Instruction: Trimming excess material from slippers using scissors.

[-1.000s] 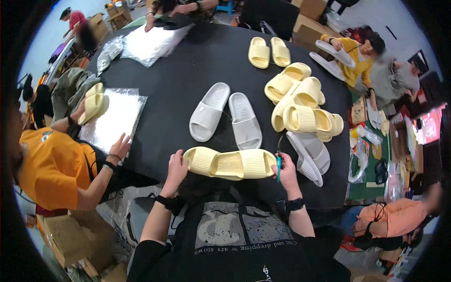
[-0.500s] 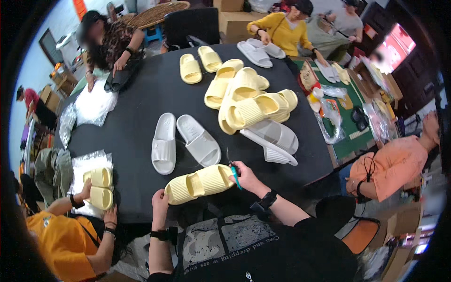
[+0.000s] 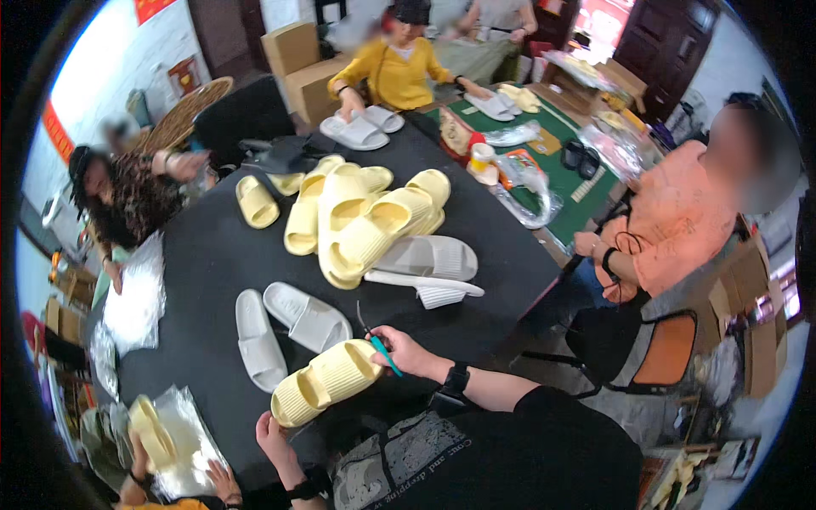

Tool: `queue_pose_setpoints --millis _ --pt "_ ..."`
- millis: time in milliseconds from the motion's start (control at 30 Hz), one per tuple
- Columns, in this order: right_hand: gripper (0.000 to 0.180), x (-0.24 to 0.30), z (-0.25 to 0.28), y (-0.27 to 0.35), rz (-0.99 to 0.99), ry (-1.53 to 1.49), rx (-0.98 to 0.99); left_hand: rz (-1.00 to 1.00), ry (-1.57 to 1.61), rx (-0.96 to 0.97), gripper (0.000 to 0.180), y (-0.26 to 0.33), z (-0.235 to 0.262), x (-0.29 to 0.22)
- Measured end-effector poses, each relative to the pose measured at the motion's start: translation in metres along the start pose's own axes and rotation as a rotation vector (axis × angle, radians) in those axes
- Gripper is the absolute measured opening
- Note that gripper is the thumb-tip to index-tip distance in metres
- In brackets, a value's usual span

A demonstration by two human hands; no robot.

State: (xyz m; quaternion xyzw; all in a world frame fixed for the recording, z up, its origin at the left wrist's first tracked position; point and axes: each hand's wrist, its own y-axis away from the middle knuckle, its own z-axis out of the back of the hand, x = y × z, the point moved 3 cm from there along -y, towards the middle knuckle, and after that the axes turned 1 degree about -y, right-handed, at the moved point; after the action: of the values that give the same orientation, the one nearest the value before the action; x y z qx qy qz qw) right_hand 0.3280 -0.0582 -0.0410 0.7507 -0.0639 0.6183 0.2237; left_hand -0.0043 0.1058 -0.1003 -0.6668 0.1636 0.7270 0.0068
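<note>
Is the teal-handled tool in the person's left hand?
No, the teal-handled tool is in the person's right hand, by the held yellow slippers.

A dark door point(image 3: 667, 44) beside white wall point(image 3: 745, 64) — grey floor point(image 3: 599, 422) below.

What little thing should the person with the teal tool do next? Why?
Perhaps let the left hand hold the yellow slippers firmly: it's at one end, while the right hand, at the other, also grips the teal tool, its dark tip pointing away from them.

Black item point(image 3: 279, 156) now partly hides far yellow slipper point(image 3: 287, 184); far white slippers point(image 3: 354, 133), earlier raised, now on black table point(image 3: 201, 263).
</note>
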Motion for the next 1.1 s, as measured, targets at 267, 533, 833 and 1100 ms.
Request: queue_pose_setpoints --millis 267,533,833,1100 --pt "0.046 0.019 0.004 0.009 0.006 -0.243 -0.055 0.059 0.176 -0.027 0.043 -0.013 -0.022 -0.005" --pt "0.047 0.010 0.008 0.021 0.107 -0.151 -0.089 0.148 0.416 0.251 0.035 -0.009 -0.060 -0.037" --pt "0.052 0.018 0.033 0.045 0.227 0.012 -0.267 0.119 0.372 0.513 0.046 -0.050 -0.080 -0.054" --pt "0.051 0.003 0.059 0.067 0.216 -0.263 -0.451 0.147 0.310 0.593 0.046 -0.074 -0.152 -0.065"
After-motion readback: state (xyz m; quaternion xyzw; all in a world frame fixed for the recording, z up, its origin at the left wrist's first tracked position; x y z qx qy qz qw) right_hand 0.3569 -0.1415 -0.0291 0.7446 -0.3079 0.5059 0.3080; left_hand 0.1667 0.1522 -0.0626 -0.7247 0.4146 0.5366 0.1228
